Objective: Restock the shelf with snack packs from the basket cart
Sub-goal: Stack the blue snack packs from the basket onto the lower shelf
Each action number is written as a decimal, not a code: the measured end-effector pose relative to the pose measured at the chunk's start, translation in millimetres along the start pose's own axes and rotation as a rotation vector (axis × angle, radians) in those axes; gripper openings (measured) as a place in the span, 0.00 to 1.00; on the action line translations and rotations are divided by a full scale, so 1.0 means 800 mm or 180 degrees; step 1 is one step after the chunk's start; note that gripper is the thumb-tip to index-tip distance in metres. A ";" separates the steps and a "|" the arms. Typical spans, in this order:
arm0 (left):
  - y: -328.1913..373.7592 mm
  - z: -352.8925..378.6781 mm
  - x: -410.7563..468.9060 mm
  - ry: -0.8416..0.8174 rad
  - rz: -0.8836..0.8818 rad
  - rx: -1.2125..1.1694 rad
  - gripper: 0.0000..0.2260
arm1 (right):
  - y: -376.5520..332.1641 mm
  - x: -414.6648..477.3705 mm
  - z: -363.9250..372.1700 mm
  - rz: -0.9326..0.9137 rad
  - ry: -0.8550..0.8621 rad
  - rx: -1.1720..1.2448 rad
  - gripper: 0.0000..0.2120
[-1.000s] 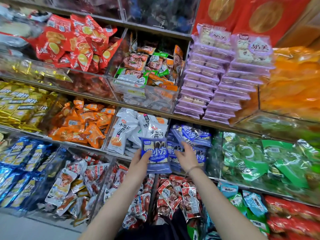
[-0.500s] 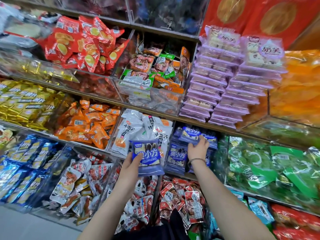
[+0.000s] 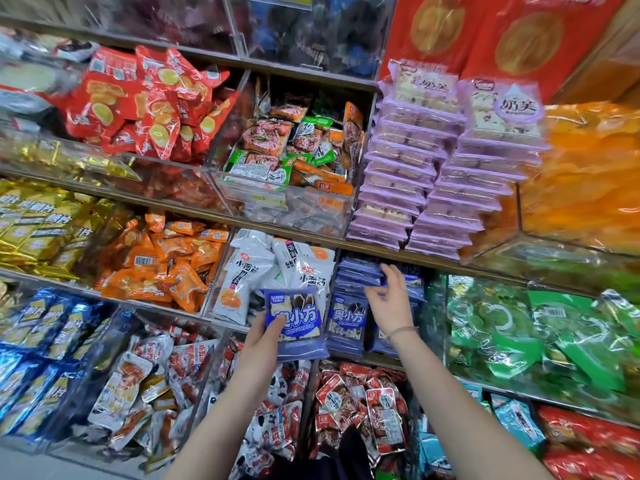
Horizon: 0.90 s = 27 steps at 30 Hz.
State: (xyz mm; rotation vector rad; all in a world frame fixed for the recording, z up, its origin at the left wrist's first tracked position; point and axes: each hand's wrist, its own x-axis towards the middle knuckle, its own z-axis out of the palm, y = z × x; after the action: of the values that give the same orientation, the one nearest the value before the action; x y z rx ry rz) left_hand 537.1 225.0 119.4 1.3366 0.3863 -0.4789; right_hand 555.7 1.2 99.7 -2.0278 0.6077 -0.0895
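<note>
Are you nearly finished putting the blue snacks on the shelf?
Partly. A stack of blue packs already sits on the shelf. The left hand grips one more blue pack, held in front of the shelf and not yet in. The right hand is open at the stack, maybe making room. The basket cart is out of view, so I cannot tell how many are left.

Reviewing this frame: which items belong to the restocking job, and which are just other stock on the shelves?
Job: blue snack pack, gripped by the left hand; right hand, at the row of matching blue packs.
Other stock: red packs; purple stacks; orange packs; white packs; green bags.
</note>
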 end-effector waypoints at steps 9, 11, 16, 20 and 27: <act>-0.009 0.073 0.004 -0.0855 0.0182 0.1074 0.24 | 0.022 -0.114 0.002 0.0943 -0.0804 0.1908 0.29; -0.009 0.085 0.012 -0.1005 0.0346 0.1557 0.20 | 0.034 -0.111 -0.005 0.1328 -0.0351 0.2468 0.29; 0.006 0.101 0.038 -0.1232 0.1187 0.2682 0.18 | 0.040 -0.069 -0.022 0.1524 0.0705 0.2862 0.20; 0.020 0.124 0.069 -0.1347 0.1934 0.3869 0.21 | 0.024 -0.010 -0.026 0.1555 0.1180 0.2882 0.23; -0.007 0.155 0.099 -0.1643 0.1128 0.3662 0.22 | 0.034 0.011 -0.012 0.1584 0.1563 0.3265 0.16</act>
State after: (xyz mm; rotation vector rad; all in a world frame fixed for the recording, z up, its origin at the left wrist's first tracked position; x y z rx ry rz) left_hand 600.3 93.7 96.6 2.2298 -0.6649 -0.7591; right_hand 549.7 -21.4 80.6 -0.8239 1.0771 -0.4982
